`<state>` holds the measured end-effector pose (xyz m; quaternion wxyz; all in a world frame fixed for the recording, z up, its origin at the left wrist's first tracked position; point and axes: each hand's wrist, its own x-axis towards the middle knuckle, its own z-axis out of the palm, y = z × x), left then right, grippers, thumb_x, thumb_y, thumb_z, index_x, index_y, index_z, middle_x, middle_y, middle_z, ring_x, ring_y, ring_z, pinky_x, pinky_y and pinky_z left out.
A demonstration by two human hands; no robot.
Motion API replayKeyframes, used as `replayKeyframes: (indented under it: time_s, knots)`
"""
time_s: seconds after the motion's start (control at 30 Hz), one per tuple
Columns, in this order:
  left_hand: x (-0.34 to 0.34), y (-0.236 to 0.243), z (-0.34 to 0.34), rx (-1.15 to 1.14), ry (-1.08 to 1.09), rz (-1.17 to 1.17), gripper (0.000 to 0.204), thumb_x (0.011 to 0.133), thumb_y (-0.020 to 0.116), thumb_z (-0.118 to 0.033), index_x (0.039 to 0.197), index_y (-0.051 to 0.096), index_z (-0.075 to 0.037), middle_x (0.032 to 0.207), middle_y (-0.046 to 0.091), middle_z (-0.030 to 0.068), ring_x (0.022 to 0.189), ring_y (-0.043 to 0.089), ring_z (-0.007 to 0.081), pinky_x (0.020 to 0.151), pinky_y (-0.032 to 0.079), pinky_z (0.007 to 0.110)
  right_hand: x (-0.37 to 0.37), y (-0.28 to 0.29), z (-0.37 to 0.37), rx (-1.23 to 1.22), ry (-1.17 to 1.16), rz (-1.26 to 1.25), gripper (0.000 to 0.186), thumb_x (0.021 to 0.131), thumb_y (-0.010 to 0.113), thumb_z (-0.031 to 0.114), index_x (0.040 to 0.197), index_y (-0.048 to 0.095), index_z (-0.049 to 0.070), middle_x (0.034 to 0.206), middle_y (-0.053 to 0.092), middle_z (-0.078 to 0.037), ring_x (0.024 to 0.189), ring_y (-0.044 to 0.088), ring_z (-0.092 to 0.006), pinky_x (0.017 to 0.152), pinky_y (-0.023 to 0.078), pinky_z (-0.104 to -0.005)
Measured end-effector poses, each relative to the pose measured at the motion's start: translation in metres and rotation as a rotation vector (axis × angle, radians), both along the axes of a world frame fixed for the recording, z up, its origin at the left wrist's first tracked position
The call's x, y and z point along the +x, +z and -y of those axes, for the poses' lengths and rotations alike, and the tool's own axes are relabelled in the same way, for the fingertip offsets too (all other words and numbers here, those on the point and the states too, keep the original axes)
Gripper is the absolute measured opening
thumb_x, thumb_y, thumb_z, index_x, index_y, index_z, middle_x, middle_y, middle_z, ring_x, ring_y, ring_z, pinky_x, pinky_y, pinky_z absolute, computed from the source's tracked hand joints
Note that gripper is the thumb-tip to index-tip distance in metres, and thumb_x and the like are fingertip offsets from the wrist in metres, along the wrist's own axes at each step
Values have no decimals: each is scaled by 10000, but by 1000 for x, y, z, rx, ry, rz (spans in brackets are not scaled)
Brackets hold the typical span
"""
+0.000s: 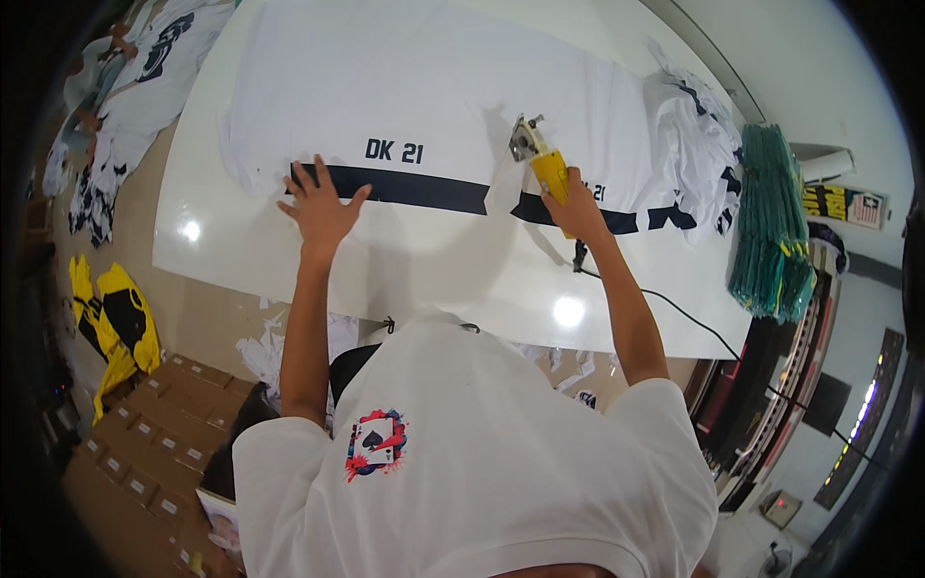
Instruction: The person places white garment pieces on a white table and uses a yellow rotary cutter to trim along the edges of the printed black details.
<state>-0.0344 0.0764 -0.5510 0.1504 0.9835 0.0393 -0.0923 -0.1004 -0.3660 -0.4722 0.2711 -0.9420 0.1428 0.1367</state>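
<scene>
White fabric [385, 87] with a dark navy band [414, 187] along its near edge lies spread over a white table [434, 255]. My left hand [325, 204] presses flat on the band's left end, fingers spread. In my right hand [578, 207] is a yellow electric cloth cutter [551, 175], its metal head [526, 141] pointing away from me over the fabric. A gap parts the band just left of the cutter. The cutter's blade edge is too small to make out.
A black cord [674, 306] runs from the cutter rightward off the table. Crumpled white and navy fabric [689, 135] lies at the right, beside stacked green plastic packs [771, 222]. Brown boxes [154, 433] and yellow-black garments [120, 313] are at the left; another person's hands [120, 43] are far left.
</scene>
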Motion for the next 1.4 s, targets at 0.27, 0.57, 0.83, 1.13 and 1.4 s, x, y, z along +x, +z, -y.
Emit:
replayKeyframes:
  time_s: [0.27,0.57,0.83,1.13,1.4]
  knots:
    - [-18,-10,57,61,34,-165,1337,758,710,-833,1681,139,-52,1714,82,330,1560,37,600,1120,99,846,2,2,50,-70,323,40,594,954,694,268,1362,395,-43,1047,687,-383,939,712,-519,799,588,-514]
    - [-16,-14,55,60,50,-184,1366,732,719,-857,1688,131,-77,1727,29,312,1568,5,586,1115,98,853,27,12,64,-91,470,4,550,950,687,264,1332,421,-28,993,698,-358,874,716,-501,763,585,-510]
    - [-17,-13,54,66,46,-177,1366,731,719,-860,1690,129,-86,1729,24,307,1567,8,587,1104,103,861,41,11,53,-90,476,7,539,951,689,260,1319,425,-33,1006,693,-365,884,715,-501,782,582,-510]
    - [-19,-14,53,53,47,-164,1347,752,723,-832,1692,108,-89,1732,8,304,1563,12,595,1095,111,865,59,9,21,-68,439,31,535,961,690,273,1293,422,-49,1027,681,-391,902,707,-524,799,578,-513]
    - [-19,-7,55,26,42,-163,1325,766,756,-776,1686,125,-61,1718,29,333,1547,29,621,1090,111,869,83,9,-19,-70,301,-33,554,930,682,323,1258,414,-35,1086,675,-362,973,689,-533,844,561,-550]
